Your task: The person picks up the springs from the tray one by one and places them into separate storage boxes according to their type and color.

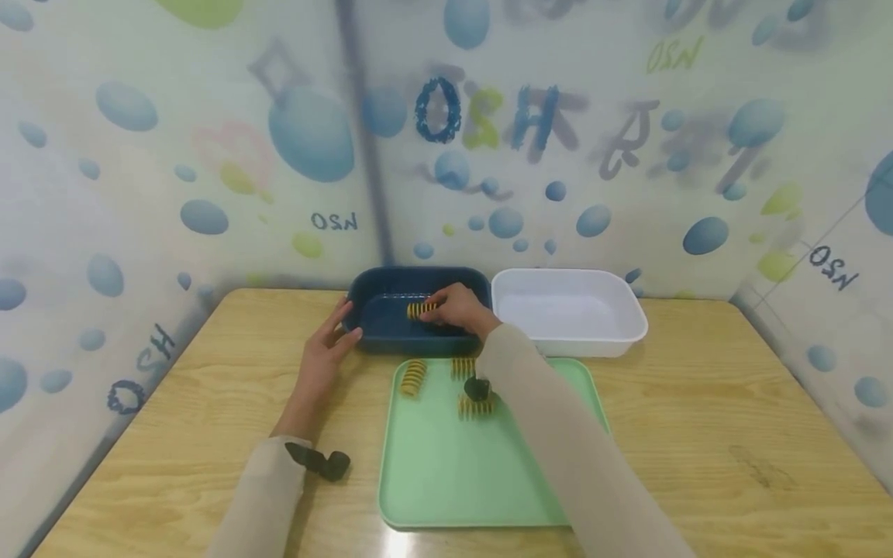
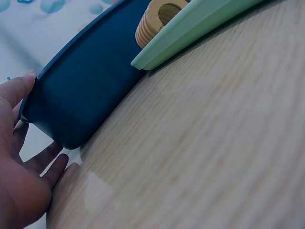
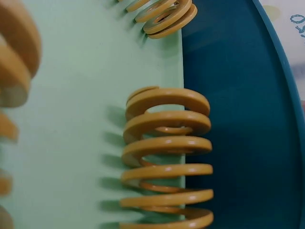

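In the head view, my right hand [image 1: 456, 304] pinches a yellow coil spring [image 1: 418, 311] inside the dark blue bin [image 1: 418, 344]. The spring lies sideways, its right end covered by the fingers. My left hand [image 1: 325, 350] rests at the bin's left end, fingers mostly straight; the left wrist view shows a fingertip touching the rim. Three more springs are on the green tray [image 1: 446, 473]: a tilted one [image 1: 413, 377] at its upper left corner, one [image 1: 463, 368] by its back edge, and another [image 1: 474, 407] nearer me. The right wrist view shows tray springs, but not the hand.
A white bin [image 1: 568, 341] stands against the blue bin's right side. The tray lies just in front of the blue bin on a wooden table [image 1: 711, 434]. Patterned walls [image 1: 432, 201] close in the back and sides. Each wrist bears a black strap-on device.
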A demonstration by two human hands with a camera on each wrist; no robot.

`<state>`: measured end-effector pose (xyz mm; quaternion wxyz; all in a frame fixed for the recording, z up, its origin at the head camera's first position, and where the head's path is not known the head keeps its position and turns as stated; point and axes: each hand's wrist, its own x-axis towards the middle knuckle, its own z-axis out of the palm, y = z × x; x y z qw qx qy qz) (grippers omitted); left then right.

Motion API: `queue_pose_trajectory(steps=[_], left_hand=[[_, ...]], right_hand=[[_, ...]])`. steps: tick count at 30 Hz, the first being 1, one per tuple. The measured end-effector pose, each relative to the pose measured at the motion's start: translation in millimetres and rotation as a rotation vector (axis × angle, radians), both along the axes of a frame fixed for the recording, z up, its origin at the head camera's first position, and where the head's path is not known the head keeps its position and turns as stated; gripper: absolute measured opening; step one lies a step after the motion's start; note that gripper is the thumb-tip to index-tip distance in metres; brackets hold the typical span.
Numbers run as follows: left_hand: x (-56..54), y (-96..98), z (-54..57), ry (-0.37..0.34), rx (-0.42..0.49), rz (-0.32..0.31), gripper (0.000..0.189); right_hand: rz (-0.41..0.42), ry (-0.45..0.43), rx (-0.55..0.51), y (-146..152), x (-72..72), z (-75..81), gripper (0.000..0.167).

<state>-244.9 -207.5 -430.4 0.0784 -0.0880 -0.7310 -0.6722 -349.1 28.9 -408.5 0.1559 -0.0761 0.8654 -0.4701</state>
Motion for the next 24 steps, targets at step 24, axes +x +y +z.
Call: queue_pose_trajectory(steps=[24], left_hand=[[-0.3, -0.3, 1.1, -0.011, -0.003, 0.002, 0.053]], right_hand=[[0.006, 0.039, 0.064, -4.6, -8.1, -6.6, 0.034]])
